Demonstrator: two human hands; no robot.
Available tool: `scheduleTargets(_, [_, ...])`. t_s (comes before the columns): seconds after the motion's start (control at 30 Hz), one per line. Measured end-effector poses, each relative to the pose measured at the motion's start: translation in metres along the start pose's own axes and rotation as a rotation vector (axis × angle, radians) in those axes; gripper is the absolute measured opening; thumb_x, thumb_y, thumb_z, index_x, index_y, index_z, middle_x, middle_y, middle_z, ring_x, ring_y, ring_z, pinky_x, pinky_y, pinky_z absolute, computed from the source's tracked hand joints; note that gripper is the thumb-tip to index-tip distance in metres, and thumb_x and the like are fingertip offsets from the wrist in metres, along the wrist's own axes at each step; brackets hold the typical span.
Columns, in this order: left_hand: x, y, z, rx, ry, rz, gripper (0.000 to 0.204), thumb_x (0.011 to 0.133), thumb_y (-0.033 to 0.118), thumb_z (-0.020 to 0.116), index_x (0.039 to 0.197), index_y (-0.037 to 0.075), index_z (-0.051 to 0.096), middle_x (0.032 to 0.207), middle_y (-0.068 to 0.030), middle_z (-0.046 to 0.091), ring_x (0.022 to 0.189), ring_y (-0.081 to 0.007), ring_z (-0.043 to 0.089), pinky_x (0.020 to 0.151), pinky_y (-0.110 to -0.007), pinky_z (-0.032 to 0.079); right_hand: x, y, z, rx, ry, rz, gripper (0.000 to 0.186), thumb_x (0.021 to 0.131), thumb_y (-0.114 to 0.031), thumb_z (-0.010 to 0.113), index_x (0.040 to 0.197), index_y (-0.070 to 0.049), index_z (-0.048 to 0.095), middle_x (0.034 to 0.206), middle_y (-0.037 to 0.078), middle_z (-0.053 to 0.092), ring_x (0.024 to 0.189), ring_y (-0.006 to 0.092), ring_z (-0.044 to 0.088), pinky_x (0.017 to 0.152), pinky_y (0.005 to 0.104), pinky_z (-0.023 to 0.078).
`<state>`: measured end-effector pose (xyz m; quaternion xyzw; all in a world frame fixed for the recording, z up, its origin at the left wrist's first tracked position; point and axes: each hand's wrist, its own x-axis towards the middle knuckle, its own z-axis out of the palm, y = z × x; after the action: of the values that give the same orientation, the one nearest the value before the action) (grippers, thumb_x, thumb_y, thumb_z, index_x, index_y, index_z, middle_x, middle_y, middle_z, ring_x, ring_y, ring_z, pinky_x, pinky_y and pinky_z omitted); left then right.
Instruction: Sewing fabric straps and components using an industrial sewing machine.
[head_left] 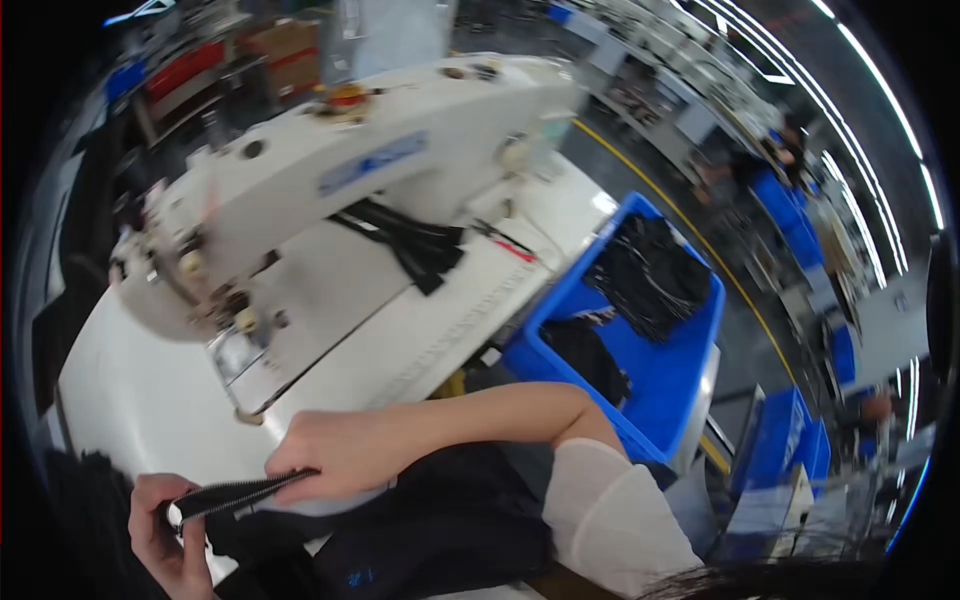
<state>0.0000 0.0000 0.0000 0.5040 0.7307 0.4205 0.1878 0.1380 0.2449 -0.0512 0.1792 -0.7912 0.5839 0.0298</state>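
Note:
A dark zipper strip spans between my hands at the lower left. My left hand grips its left end with bent fingers. My right hand is closed on its right end, the forearm reaching in from the lower right. Dark fabric lies below my hands, at the table's near edge. Just beyond them stands a white industrial sewing machine on a white table, its needle area left of centre. More black strips lie under the machine arm, beside red-handled snips.
A blue bin with black items stands right of the table. Beyond it are a yellow floor line, other workbenches, more blue bins and a seated co-worker. Boxes and red containers stand at the back left.

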Motion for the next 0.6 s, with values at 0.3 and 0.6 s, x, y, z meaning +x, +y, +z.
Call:
scheduleTargets(0.3, [0.036, -0.042, 0.113, -0.062, -0.063, -0.081, 0.038, 0.081, 0.002, 0.055, 0.118, -0.001, 0.048, 0.117, -0.0089, 0.051, 0.090, -0.0163, 0.051, 0.081, -0.028, 0.040, -0.293, -0.093, -0.088, -0.665, 1.032, 0.820, 0.028, 0.092, -0.017, 0.055, 0.071, 0.001, 0.052, 0.052, 0.002, 0.034, 0.053, 0.0085, 0.030, 0.046, 0.0297, 0.031])
scheduleTargets(0.6, [0.063, -0.035, 0.171, -0.005, -0.086, -0.048, 0.026, 0.080, -0.001, 0.055, 0.106, 0.000, 0.054, 0.115, -0.0111, 0.052, 0.085, -0.0157, 0.048, 0.078, -0.025, 0.040, -0.402, 0.096, -0.023, -1.060, 0.424, 1.125, 0.046, 0.086, -0.022, 0.056, 0.125, -0.003, 0.043, 0.084, 0.015, 0.056, 0.065, 0.0322, 0.062, 0.055, 0.0412, 0.051])
